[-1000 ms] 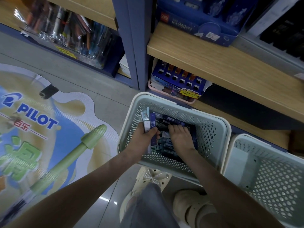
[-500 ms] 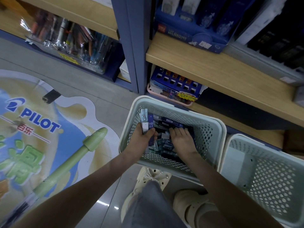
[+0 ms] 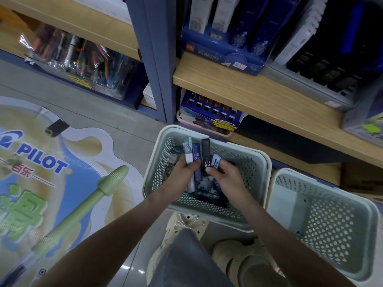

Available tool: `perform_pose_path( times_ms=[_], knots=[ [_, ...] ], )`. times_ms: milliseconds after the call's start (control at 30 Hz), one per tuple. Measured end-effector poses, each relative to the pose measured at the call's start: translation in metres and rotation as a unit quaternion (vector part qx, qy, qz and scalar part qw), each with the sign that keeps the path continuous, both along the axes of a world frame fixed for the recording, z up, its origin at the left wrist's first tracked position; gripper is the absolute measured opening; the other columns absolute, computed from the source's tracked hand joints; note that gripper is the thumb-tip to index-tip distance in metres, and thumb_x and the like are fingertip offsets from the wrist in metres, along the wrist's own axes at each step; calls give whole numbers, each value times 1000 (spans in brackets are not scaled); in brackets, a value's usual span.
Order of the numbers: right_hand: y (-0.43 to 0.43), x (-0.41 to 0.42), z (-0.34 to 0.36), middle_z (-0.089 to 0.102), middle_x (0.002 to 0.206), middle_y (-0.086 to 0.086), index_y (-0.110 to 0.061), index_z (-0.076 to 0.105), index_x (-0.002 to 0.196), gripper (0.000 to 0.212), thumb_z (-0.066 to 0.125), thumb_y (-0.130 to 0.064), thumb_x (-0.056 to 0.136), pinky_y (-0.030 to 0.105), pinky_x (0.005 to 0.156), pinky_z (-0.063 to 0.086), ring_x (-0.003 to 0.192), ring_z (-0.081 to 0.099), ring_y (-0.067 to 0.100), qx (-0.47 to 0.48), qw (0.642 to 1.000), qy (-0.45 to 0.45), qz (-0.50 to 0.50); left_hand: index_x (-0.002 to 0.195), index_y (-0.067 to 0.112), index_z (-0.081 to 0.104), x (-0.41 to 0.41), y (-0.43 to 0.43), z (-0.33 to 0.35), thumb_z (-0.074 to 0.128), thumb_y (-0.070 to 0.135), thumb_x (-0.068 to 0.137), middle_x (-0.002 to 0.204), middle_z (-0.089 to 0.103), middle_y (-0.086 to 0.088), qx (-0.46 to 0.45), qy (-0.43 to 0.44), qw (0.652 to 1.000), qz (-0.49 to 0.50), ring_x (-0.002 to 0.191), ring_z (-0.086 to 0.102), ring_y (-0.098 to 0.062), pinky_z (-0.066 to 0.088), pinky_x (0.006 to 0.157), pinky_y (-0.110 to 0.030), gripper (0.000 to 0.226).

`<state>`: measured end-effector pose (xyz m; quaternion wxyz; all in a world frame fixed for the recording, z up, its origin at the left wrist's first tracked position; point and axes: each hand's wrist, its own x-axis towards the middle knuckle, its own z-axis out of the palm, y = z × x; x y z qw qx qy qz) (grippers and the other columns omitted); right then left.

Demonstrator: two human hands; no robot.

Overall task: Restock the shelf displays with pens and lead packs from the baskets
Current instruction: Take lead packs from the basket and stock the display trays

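Both forearms are reaching up from the bottom of the frame and meeting over the pale green basket [image 3: 207, 214] at the centre, which is sitting on the floor below the wooden shelf [image 3: 248, 96]. The left hand [image 3: 182, 172] is curling its fingers around a small bundle of lead packs, with its thumb lying across a blue lead pack [image 3: 196, 156] marked HB and a white pack [image 3: 188, 152] standing just to the left of it. The right hand [image 3: 226, 175] is pinching a black lead pack [image 3: 205, 154], also marked HB, between thumb and fingers, and a light blue pack [image 3: 215, 162] is sticking up from its curled fingers. All 4 packs are pointing toward the top of the frame, held just above the basket's inside. More loose packs [image 3: 207, 189] are lying on the basket's bottom beneath the hands. A second basket [image 3: 331, 235] is standing just beside it at the lower right.
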<state>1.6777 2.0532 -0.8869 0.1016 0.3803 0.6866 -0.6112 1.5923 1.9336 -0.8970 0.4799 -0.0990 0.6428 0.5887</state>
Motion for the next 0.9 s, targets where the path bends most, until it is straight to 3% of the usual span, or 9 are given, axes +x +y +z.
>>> perform_pose_path(
  times_ms=[100,233,367,433,533,667,767,900],
  knots=[
    [4,-5,2,71,101,-1,-16,67,100,12,62,-11,91,29,87,49,95,65,9,-30,999,7,-11,115,20,54,2,0,2,55,20,98,116,65,2,22,2,999,-25,110,59,-9,44,95,-28,17],
    [4,-5,6,69,105,12,-5,65,107,19,63,-16,91,42,92,50,99,64,23,-16,999,-11,36,122,18,55,7,-1,10,57,12,96,119,66,2,44,38,997,-58,111,61,-6,48,94,-22,27],
    [8,-2,28,70,100,-3,-21,67,107,17,56,-14,95,21,77,48,89,64,7,-33,998,-4,58,99,29,58,6,5,33,56,8,96,99,67,11,31,34,997,-64,92,62,1,47,72,-8,21],
    [12,1,47,70,99,-4,-21,66,107,17,54,-14,97,19,77,47,87,64,3,-38,997,-3,60,101,25,56,4,6,46,56,10,97,95,64,13,21,20,998,-57,85,60,4,45,63,-6,16],
    [18,1,75,71,101,-6,-25,63,106,16,58,-16,95,29,86,50,90,66,3,-23,998,20,52,122,16,55,1,9,76,57,15,97,105,66,8,28,28,997,-69,95,60,0,46,67,-12,25],
    [22,2,121,70,108,-2,-31,65,105,23,66,-36,82,46,96,48,105,63,18,19,997,61,33,115,18,58,2,15,127,56,9,96,99,67,9,61,70,994,-64,89,61,-1,46,60,-5,21],
    [21,6,163,71,101,2,-24,66,100,16,63,-11,89,35,84,52,95,66,16,39,994,106,15,111,23,56,9,17,168,56,10,96,99,65,12,87,112,988,-64,92,60,-4,44,63,-9,20],
    [26,19,218,69,101,12,-9,66,103,14,61,-5,90,28,80,54,92,64,19,89,984,151,6,117,13,57,19,21,217,57,10,96,113,67,0,107,143,983,-50,99,62,-11,44,65,-11,22]
  ],
)
